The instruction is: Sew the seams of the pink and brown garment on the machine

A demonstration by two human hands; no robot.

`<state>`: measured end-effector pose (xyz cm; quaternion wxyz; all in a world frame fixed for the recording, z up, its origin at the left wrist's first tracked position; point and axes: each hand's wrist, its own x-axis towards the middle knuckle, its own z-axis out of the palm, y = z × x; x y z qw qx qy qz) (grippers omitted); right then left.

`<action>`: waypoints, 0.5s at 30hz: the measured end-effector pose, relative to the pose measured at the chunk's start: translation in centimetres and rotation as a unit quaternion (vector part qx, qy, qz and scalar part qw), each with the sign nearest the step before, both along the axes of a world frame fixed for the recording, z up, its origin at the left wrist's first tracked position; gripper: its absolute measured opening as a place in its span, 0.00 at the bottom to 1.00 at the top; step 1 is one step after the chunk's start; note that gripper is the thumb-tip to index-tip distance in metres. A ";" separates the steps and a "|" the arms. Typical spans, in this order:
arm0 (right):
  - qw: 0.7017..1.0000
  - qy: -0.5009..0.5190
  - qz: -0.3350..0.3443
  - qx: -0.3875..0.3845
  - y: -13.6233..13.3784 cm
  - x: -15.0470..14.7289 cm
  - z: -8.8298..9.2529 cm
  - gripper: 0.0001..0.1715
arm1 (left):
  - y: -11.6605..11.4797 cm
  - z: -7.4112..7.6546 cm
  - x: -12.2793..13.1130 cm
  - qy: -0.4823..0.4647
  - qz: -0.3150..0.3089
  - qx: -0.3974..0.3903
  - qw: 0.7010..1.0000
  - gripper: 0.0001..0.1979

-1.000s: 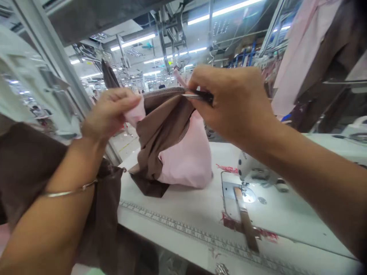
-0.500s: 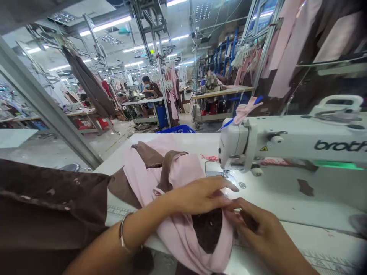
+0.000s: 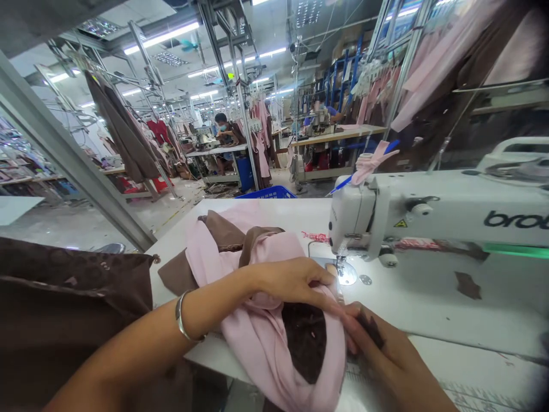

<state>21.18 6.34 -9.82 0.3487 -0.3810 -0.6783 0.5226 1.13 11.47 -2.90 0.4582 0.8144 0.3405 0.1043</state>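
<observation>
A pink and brown garment [image 3: 261, 337] lies bunched on the sewing machine table, its pink band curving around a dark brown patterned part. My left hand [image 3: 300, 283], with a silver bangle at the wrist, is closed on the pink band just in front of the needle plate [image 3: 347, 273]. Against its fingertips, my right hand [image 3: 381, 343] pinches the same pink edge between thumb and fingers. A small dark patch shows in the right hand; I cannot tell whether it is cloth or shadow. The white sewing machine [image 3: 446, 206] has its needle just beyond both hands.
Dark brown cloth [image 3: 68, 320] hangs at the left, near a slanted metal post [image 3: 86, 154]. Behind the table is a blue basket [image 3: 274, 193]. A brown scrap [image 3: 468, 285] lies on the machine bed. A co-worker [image 3: 225, 131] sits farther back.
My left hand has drawn back slightly from the needle, its fingers curling down onto the pink band. The right hand has closed in beside it. The view has shifted a little.
</observation>
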 end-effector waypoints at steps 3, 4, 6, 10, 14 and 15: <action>1.000 0.000 0.001 -0.028 -0.1 0.0 -0.1 0.27 | -0.3 0.4 -0.2 -0.014 -0.005 -0.006 1.000 0.17; 0.999 -0.004 -0.001 -0.036 -0.1 -0.1 -0.1 0.27 | -0.4 0.6 -0.2 -0.003 0.007 -0.011 1.000 0.17; 0.999 -0.008 -0.002 -0.047 -0.3 -0.3 -0.3 0.27 | -0.8 0.7 -0.1 0.037 0.034 -0.036 0.998 0.17; 0.998 0.012 -0.011 -0.062 -0.7 -1.0 -0.2 0.26 | -1.6 0.8 -0.2 0.065 0.035 -0.086 0.994 0.16; 0.990 0.054 0.004 -0.129 -0.9 -1.3 -0.4 0.30 | -2.0 0.3 -0.8 0.001 0.002 -0.066 0.998 0.16; 0.983 0.068 0.009 -0.172 -1.0 -1.4 -0.5 0.31 | -2.1 0.1 -0.9 -0.019 -0.003 -0.056 0.998 0.16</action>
